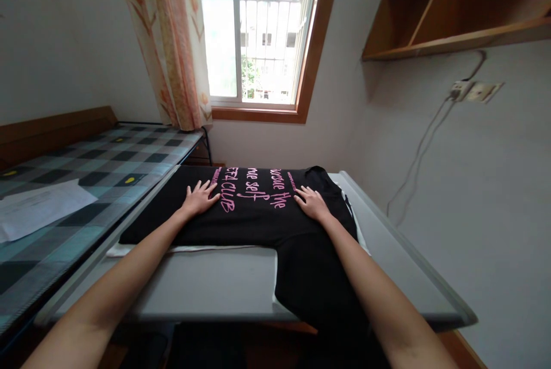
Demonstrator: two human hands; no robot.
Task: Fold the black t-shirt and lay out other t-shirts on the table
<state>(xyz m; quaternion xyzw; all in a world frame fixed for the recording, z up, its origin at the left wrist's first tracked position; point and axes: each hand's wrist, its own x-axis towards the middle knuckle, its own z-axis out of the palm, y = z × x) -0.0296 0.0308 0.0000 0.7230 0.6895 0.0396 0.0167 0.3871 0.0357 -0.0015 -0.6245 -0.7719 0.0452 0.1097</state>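
A black T-shirt point(249, 225) with pink lettering lies spread sideways, its neck end to the right and its hem to the left. One sleeve hangs over the near edge of the grey-white table point(215, 286). My left hand point(200, 198) rests flat on the shirt with fingers spread, just left of the lettering. On the other side of the print, near the collar, my right hand point(312, 204) also lies flat with fingers apart. A white cloth layer point(120, 251) peeks out from under the shirt along its hem and near edge.
To the left stands a bed with a checked cover point(150, 148), bearing white papers point(45, 208). A flowered curtain point(172, 42) hangs beside the window point(267, 30). On the right wall are a wooden shelf point(456, 39) and a socket point(462, 90) with dangling cords.
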